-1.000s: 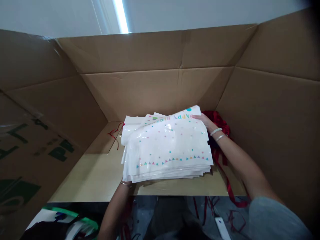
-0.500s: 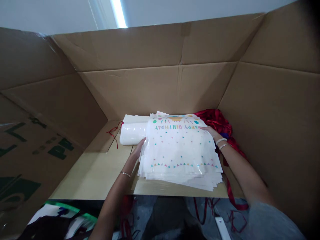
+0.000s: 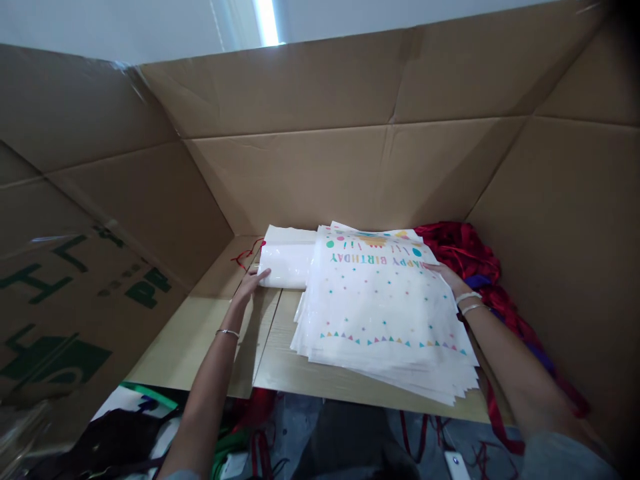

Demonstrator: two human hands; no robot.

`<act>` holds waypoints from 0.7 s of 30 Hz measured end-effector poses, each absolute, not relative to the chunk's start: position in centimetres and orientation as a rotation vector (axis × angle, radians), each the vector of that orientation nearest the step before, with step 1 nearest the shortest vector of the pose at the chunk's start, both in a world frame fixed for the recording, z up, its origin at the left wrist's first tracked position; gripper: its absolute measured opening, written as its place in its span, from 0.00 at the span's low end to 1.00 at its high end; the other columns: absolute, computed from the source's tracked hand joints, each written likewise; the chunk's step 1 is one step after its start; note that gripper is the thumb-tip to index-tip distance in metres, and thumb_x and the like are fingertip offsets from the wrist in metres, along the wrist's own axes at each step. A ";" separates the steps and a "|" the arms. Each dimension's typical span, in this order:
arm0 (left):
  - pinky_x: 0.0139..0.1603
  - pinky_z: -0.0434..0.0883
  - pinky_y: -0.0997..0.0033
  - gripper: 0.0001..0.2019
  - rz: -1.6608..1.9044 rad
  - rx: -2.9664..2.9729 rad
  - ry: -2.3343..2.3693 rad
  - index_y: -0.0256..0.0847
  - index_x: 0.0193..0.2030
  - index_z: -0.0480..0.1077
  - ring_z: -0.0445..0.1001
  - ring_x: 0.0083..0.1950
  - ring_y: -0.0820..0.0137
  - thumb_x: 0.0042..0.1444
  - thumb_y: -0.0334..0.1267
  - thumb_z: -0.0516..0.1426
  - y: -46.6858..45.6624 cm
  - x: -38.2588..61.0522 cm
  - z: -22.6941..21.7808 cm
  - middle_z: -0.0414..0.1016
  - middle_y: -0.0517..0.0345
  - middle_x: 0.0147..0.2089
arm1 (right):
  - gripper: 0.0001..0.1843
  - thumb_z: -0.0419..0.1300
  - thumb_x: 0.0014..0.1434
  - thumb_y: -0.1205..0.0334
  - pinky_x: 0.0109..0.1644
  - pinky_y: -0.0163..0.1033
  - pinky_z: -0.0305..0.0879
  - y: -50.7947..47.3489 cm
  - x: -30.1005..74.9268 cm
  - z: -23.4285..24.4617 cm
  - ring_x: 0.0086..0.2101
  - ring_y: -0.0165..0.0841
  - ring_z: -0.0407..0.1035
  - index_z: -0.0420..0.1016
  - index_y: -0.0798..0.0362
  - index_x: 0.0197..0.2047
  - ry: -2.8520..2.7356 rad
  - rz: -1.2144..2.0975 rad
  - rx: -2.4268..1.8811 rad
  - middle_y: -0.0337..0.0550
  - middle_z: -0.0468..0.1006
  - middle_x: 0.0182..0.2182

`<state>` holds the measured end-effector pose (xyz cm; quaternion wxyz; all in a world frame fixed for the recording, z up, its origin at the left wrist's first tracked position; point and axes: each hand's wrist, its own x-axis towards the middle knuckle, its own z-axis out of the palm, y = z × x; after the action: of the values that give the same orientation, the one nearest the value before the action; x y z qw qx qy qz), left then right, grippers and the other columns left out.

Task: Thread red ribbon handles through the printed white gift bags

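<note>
A loose stack of white plastic sheets [image 3: 385,313] lies on the table, the top one printed with HAPPY BIRTHDAY, stars and bunting, upside down to me. To its left is a folded white plastic bundle [image 3: 285,263], its right end against or under the stack. My left hand [image 3: 253,283] grips the bundle's lower left corner, thumb on top and the other fingers partly hidden at the edge. On the stack's upper right edge, my right hand [image 3: 445,275] lies flat with its fingers stretched over the print.
Tall cardboard walls [image 3: 300,173] enclose the wooden table [image 3: 215,347] at the back and sides. Red ribbon [image 3: 457,250] is heaped at the right, with some hanging over the front edge. A white power strip [image 3: 456,465] and more ribbon lie below.
My left hand has moved from the stack's left edge leftward to the bundle's corner. My right hand stays on the stack's right edge. The view has shifted left.
</note>
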<state>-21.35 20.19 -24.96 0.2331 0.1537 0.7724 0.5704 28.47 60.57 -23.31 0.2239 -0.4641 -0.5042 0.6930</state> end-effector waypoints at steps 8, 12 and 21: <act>0.44 0.74 0.60 0.36 1.439 0.349 1.967 0.33 0.44 0.79 0.79 0.49 0.50 0.42 0.66 0.71 21.6 -22.4 -24.0 0.83 0.41 0.41 | 0.10 0.63 0.58 0.66 0.45 0.46 0.78 60.2 28.2 -23.3 0.35 0.48 0.82 0.84 0.52 0.43 -1.336 1.913 -1.274 0.58 0.85 0.40; 0.49 0.76 0.60 0.34 1.464 0.356 1.758 0.32 0.49 0.78 0.79 0.49 0.54 0.46 0.61 0.72 22.3 -23.0 -23.9 0.83 0.41 0.44 | 0.11 0.64 0.58 0.65 0.46 0.46 0.78 60.7 28.6 -24.1 0.35 0.48 0.82 0.85 0.53 0.44 -1.318 1.978 -1.247 0.58 0.86 0.42; 0.50 0.75 0.56 0.24 1.512 0.375 1.992 0.32 0.39 0.80 0.78 0.51 0.49 0.49 0.54 0.73 22.2 -21.3 -23.2 0.83 0.42 0.41 | 0.09 0.64 0.58 0.70 0.44 0.43 0.78 63.2 28.8 -25.4 0.33 0.43 0.82 0.84 0.55 0.40 -1.294 1.992 -1.323 0.58 0.86 0.40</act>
<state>-21.32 22.25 -23.20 0.3019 0.1413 0.7510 0.5700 28.84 63.25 -25.42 0.2096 -0.4758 -0.4654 0.7163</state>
